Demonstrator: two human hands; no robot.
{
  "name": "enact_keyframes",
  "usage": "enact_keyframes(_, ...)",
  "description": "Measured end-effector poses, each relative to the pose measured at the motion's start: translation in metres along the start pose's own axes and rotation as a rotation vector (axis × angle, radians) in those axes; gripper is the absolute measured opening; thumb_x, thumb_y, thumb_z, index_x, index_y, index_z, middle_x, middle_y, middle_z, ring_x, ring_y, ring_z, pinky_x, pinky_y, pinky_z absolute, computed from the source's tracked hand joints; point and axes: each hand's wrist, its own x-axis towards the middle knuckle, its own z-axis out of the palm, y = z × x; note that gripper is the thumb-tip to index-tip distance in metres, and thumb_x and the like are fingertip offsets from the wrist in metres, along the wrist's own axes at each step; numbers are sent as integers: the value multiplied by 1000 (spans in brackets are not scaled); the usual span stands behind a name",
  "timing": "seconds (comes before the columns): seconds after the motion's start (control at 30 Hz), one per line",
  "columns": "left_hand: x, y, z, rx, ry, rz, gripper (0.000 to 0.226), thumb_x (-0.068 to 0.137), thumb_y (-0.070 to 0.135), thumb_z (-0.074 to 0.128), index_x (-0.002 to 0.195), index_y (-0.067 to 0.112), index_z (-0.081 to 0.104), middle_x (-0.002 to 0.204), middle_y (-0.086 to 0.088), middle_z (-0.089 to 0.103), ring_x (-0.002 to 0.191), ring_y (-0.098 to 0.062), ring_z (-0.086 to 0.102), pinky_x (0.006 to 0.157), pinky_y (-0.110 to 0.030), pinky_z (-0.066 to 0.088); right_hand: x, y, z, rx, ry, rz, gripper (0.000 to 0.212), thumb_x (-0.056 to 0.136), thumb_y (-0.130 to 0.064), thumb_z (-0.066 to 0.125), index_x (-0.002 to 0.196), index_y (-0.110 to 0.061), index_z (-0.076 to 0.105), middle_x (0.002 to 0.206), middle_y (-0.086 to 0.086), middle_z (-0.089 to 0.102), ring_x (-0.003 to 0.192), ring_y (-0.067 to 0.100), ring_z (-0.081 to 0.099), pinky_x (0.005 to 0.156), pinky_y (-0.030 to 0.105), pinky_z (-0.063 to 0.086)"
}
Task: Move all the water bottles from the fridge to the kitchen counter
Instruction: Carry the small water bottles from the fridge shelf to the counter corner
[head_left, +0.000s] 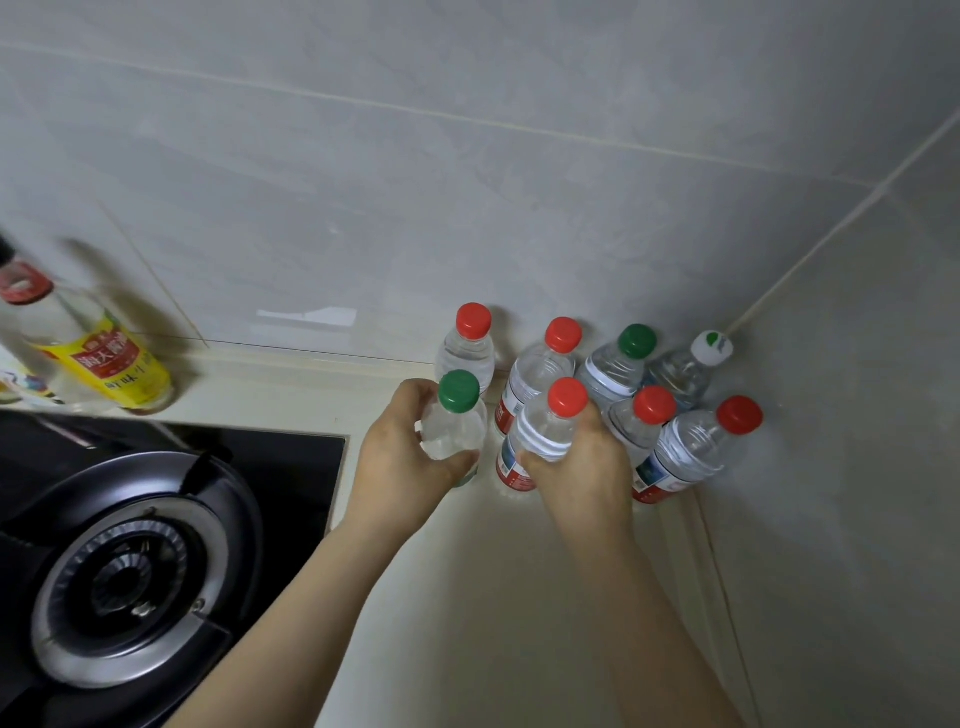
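Several clear water bottles stand clustered in the corner of the cream kitchen counter (467, 597), against the tiled wall. My left hand (400, 462) grips a green-capped bottle (454, 421) at the left front of the cluster. My right hand (576, 478) grips a red-capped bottle (545, 431) beside it. Behind stand a red-capped bottle (470, 343), another red-capped one (543, 364), a green-capped one (618, 369) and a white-capped one (691, 369). Two more red-capped bottles (696, 447) stand at the right. The fridge is out of view.
A black gas hob with a round burner (130, 571) fills the lower left. A glass vinegar bottle with a yellow label (98, 358) stands behind it by the wall. The side wall (857, 519) closes the counter on the right.
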Motion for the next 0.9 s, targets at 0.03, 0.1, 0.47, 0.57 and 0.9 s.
enact_keyframes(0.03,1,-1,2,7,-3,3,55,67,12,82,110,27,50,102,19,61,97,-1,58,80,-20,51,0,0,0,0,0,3,55,75,-22,80,123,-13,55,113,3,68,105,23,64,88,28,48)
enact_keyframes(0.1,3,-2,5,23,-1,6,55,68,13,82,109,29,49,102,19,59,96,-3,58,78,-17,49,-1,1,0,2,8,4,54,75,-24,79,123,-14,55,112,2,69,104,23,64,87,28,48)
enact_keyframes(0.47,13,-5,13,103,25,39,61,66,15,83,116,25,50,110,7,47,100,-13,53,90,-33,51,-5,3,3,11,42,-24,67,73,-19,83,129,-14,47,121,4,65,113,25,61,94,31,47)
enact_keyframes(0.57,12,-4,14,93,15,40,60,66,16,83,116,24,50,110,6,48,101,-13,53,91,-35,52,-10,6,6,74,63,-31,68,73,-18,82,131,-14,46,124,2,63,115,23,60,95,30,48)
enact_keyframes(0.9,12,-3,15,113,-6,47,64,69,20,82,123,23,48,116,7,47,106,-14,53,92,-26,47,-17,14,12,179,86,-75,76,80,-20,77,145,-21,37,144,-6,49,135,11,44,110,37,42)
